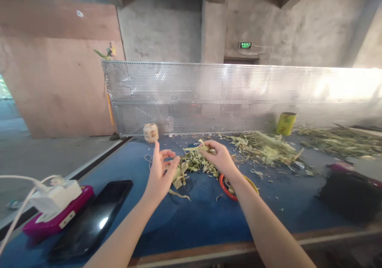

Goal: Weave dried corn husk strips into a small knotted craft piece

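Note:
Between the thumb and fingers of my right hand [219, 156] is a pale green strip of dried leaf [193, 148], its tip pointing left. My left hand [161, 172] is raised with its fingers apart and holds nothing that I can see. Below and between the hands lies a small heap of dried green leaf pieces [197, 163] on the blue tabletop [191, 220]. A few broader dry leaves [179, 177] lie beside my left fingertips. Under my right forearm sits a round tray with a red-orange rim [224, 190], partly hidden by the arm.
A larger pile of dry stalks [265, 148] lies to the right, before a yellow can [285, 123]. A roll of twine [151, 133] stands at the back. At left are a black phone [95, 216] and a magenta power strip [61, 216]. A perforated metal panel [191, 96] closes the far edge.

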Demonstrator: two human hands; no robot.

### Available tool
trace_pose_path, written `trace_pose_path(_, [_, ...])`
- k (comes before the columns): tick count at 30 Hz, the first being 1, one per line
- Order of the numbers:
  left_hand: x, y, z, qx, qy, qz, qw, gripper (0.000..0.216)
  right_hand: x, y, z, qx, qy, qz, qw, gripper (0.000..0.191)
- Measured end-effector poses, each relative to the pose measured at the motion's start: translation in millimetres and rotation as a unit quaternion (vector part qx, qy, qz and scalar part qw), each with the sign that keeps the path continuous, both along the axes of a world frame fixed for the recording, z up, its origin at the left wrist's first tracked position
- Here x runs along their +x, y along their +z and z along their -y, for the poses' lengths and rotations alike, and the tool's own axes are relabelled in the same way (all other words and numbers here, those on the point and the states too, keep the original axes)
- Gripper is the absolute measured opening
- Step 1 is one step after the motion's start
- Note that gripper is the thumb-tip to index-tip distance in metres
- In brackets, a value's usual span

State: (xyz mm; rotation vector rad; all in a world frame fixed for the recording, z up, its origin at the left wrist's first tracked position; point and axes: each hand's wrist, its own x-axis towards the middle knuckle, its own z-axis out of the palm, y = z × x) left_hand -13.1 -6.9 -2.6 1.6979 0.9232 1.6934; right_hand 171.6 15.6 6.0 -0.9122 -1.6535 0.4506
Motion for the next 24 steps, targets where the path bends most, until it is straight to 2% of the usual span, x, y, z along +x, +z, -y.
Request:
trace_pose_path(3, [0,-2.2,2,0.05,0.02,-0.108,0.993,0.083,-14,-4.2,7,0.015,0.058,0.094,0.994,0.018])
trace_pose_path(6, [0,-2.9,5,0.002,-0.008,-0.16,0.987,0.08,-23,-7.2,11,0.019,0.051,0.117,0.992,0.015])
trace_pose_path(9, [0,-2.4,6,-0.041,-0.02,-0.149,0.988,0.073,-23,-6.1,11,-0.006,0.04,0.096,0.995,0.011])
trace_pose_path(15, [4,1.1,3,-0.075,-0.051,-0.103,0.991,0.069,-17,-1.7,8,-0.054,0.079,0.025,0.995,0.012])
trace_pose_path(20, [3,6.7,6,-0.096,-0.045,-0.051,0.993,0.064,-8,-3.8,-1,-0.051,0.057,-0.037,0.996,0.015])
trace_pose_path(24, [-1,8.6,7,-0.159,-0.094,-0.063,0.981,0.059,-6,-4.7,-3,-0.035,0.055,0.005,0.998,0.014])
